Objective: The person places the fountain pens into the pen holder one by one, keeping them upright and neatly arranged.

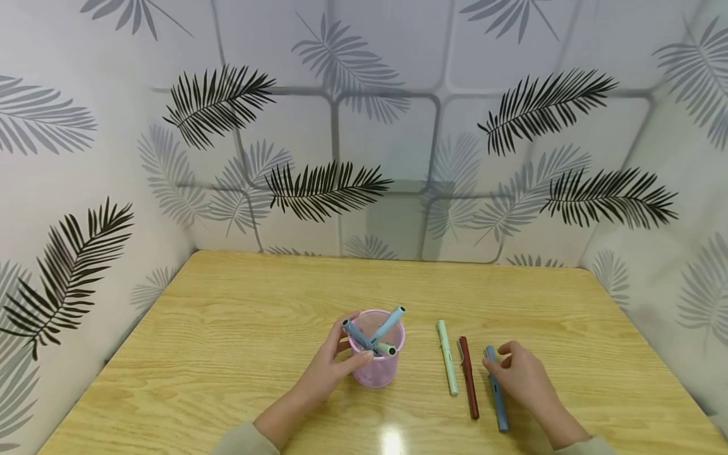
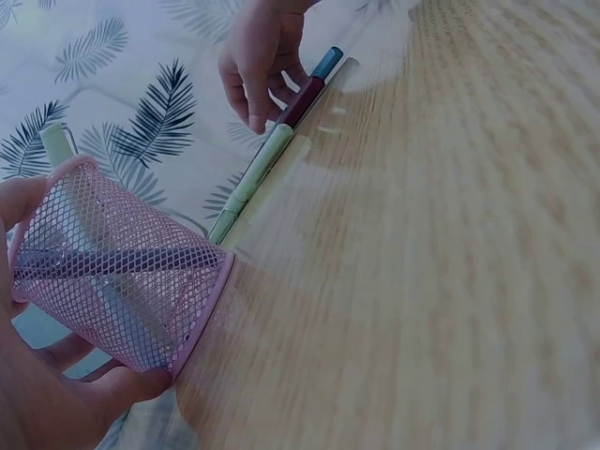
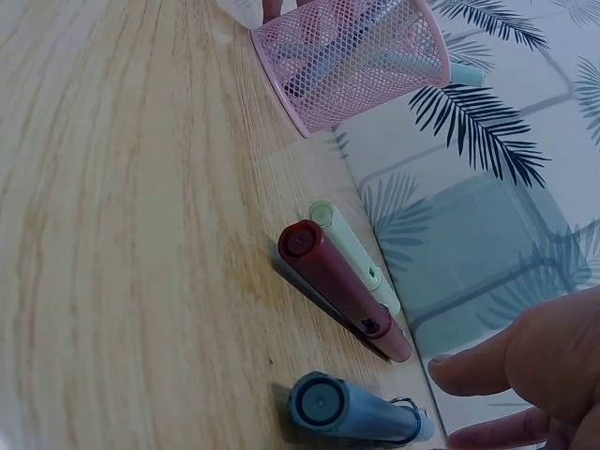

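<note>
A pink mesh pen cup (image 1: 375, 373) stands on the table, and my left hand (image 1: 332, 363) grips it with the thumb at the near rim and fingers round the far left side. Inside lean a light blue pen (image 1: 389, 325), a darker blue pen (image 1: 357, 332) and a pale green pen (image 1: 385, 349). To the right lie three more capped pens: a pale green pen (image 1: 447, 359), a dark red pen (image 1: 469, 379) and a blue pen (image 1: 497, 390). My right hand (image 1: 522, 376) is at the blue pen's far end, thumb and fingers apart, the pen resting on the table.
The wood-grain table (image 1: 256, 303) reaches back to a pale wall (image 1: 392, 139) printed with dark and grey leaves. Similar leaf-printed side walls (image 1: 74, 208) border it left and right. A light glare shows at the table's near edge.
</note>
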The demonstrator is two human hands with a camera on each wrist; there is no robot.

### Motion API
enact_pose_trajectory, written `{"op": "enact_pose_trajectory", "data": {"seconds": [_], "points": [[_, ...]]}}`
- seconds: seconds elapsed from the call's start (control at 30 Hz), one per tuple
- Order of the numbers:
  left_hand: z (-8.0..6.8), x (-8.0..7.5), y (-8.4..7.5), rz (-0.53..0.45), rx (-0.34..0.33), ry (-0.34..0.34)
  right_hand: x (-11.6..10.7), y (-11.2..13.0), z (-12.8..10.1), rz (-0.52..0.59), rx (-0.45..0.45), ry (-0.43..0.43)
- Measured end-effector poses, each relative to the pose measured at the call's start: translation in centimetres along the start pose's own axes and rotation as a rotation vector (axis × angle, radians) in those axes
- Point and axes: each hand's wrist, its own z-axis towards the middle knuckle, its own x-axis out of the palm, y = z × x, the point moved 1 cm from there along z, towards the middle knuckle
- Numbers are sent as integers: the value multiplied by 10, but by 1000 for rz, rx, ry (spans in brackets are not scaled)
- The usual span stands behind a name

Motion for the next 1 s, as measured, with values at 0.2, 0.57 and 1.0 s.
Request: {"op": "enact_pose_trajectory", "data": {"seconds": [0.2, 0.57, 1.0], "points": [[-1, 0, -1, -1, 3, -2, 2, 0, 1, -11, 23, 29], [0, -1, -1, -4, 1, 3, 5, 3, 5, -25, 11, 40], [0, 1, -2, -14, -1, -16, 9, 0, 6, -14, -5, 43]]}}
